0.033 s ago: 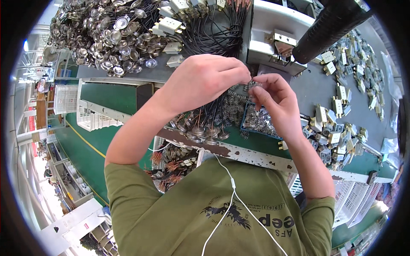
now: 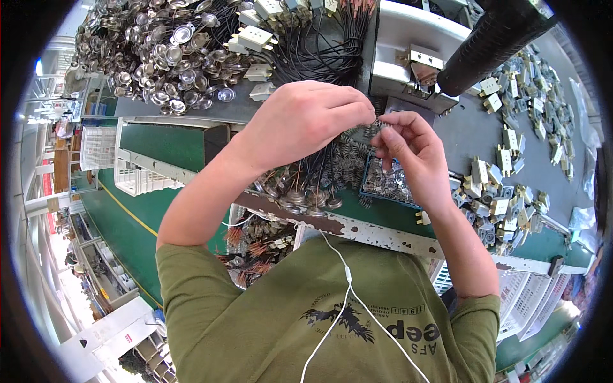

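Note:
My left hand (image 2: 306, 121) reaches over the bench with its fingers pinched together. Whatever sits in that pinch is hidden behind the hand. Meeting it at the fingertips is my right hand (image 2: 418, 147), its thumb and fingers curled closed on a small piece I cannot make out. Below the hands lies a pile of small coil springs (image 2: 345, 163). Beside it a blue-rimmed tray (image 2: 364, 185) holds small metal pieces (image 2: 393, 182). Round metal discs with wires (image 2: 297, 195) hang at the bench's near edge, under my left wrist.
A heap of metal discs (image 2: 172, 57) fills the far left, next to black wires (image 2: 338, 64) and pale plug blocks (image 2: 255, 38). A metal fixture (image 2: 424, 64) and a thick black cylinder (image 2: 491, 48) stand beyond my right hand. More plug blocks (image 2: 504, 159) are scattered at right.
My right thumb and fingers have shifted slightly, curling a little closer together. The left hand stays almost in place.

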Tool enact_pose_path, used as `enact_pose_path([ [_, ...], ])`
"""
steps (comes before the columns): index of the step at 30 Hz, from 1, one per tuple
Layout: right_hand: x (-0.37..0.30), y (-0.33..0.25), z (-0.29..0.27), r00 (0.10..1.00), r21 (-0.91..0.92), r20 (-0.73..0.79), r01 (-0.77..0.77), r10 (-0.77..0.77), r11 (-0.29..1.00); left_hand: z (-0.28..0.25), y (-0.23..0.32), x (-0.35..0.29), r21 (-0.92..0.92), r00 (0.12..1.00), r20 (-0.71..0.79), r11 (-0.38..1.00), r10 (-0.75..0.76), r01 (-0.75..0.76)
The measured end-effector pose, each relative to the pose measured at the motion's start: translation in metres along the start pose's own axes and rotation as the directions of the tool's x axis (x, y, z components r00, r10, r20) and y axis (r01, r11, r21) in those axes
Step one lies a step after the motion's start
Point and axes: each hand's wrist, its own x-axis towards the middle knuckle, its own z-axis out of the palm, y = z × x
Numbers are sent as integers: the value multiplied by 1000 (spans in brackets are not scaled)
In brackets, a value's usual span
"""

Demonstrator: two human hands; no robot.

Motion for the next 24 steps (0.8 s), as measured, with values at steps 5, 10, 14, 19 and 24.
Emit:
enact_pose_path([
  [5, 7, -21, 5, 931, 179, -39, -351, 363, 919, -1, -3, 6, 138, 977, -16, 968, 214, -209],
  [10, 14, -20, -3, 884, 269, -30, -442, 466, 856, -1, -4, 10, 176, 946, -40, 934, 322, -310],
  [14, 13, -21, 4, 921, 179, -98, -357, 378, 917, 4, -16, 8, 135, 995, 23, 986, 98, -100],
  [19, -7, -20, 13, 983, -346, 96, -114, 156, 931, -18, -15, 6, -47, 956, 123, 961, -266, 273],
  [24, 12, 2, 45, 904, -551, 253, -158, 344, 820, -43, -1, -13, 119, 765, 561, 945, -316, 304],
])
